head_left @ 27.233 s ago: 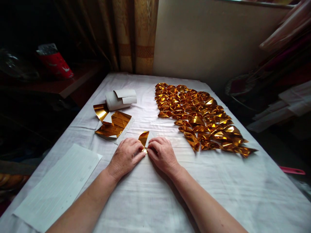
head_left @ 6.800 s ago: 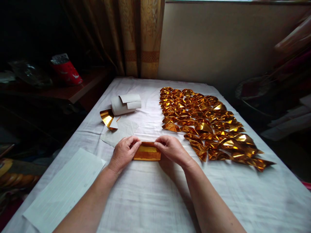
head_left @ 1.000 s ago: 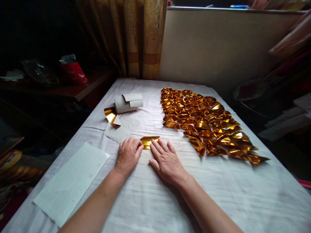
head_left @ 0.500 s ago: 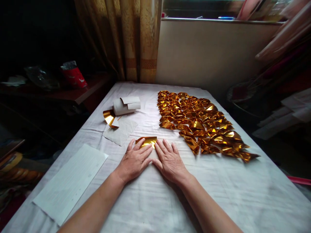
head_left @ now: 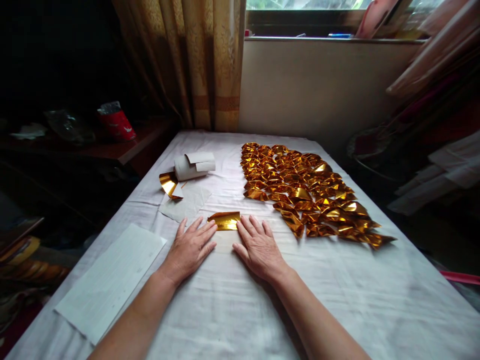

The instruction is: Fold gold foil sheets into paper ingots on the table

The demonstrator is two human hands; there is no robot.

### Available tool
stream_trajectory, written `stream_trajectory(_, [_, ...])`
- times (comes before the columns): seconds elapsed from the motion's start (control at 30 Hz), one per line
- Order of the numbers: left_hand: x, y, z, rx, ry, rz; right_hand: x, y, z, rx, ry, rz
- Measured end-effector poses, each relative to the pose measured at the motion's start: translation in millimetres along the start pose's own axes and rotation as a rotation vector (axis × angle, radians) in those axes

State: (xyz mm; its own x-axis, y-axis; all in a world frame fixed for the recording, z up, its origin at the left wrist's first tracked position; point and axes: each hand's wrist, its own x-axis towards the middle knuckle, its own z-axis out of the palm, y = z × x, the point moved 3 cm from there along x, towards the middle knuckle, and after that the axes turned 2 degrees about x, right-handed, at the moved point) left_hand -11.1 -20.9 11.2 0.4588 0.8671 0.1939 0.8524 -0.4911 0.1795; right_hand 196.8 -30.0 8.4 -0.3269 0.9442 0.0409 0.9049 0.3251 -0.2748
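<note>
A small sheet of gold foil paper (head_left: 225, 221) lies on the white cloth with its far edge turned up. My left hand (head_left: 190, 246) rests flat at its left end, fingers spread, the fingertips touching it. At its right end lies my right hand (head_left: 259, 245), palm down with the fingers stretched out. Between the hands a pale strip shows below the gold part. To the right, many folded gold foil pieces (head_left: 300, 192) lie in rows. Further left sit curled white-backed sheets (head_left: 195, 166) and a curved gold sheet (head_left: 169, 185).
A white paper stack (head_left: 112, 280) lies at the left of the cloth-covered table (head_left: 232, 320), and a thin translucent sheet (head_left: 183, 202) lies beyond my left hand. On a dark side table stands a red container (head_left: 117, 122). A curtain (head_left: 198, 65) hangs behind.
My left hand has slid left along the gold foil paper, uncovering more of it. My right hand has hardly moved. The view has tilted up slightly.
</note>
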Motion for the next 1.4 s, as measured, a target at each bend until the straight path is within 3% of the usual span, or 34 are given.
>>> stream_trajectory(0.17, [14, 1, -8.3, -0.034, 0.164, -0.144, 2, 2, -1, 0.030, 0.066, -0.004])
stream_trajectory(0.4, [23, -7, -4.5, 0.011, 0.170, -0.362, 4, 4, -4, 0.073, 0.101, -0.020])
stream_trajectory(1.0, [42, -17, -7.7, -0.083, -0.046, -0.403, 5, 7, -2, 0.120, 0.135, -0.038])
stream_trajectory(1.23, [32, -12, -4.7, -0.083, 0.072, -0.365, 5, 8, -1, 0.152, 0.162, -0.042])
stream_trajectory(1.4, [27, -7, -3.8, -0.200, 0.145, -0.305, 5, 11, 2, 0.205, 0.243, -0.068])
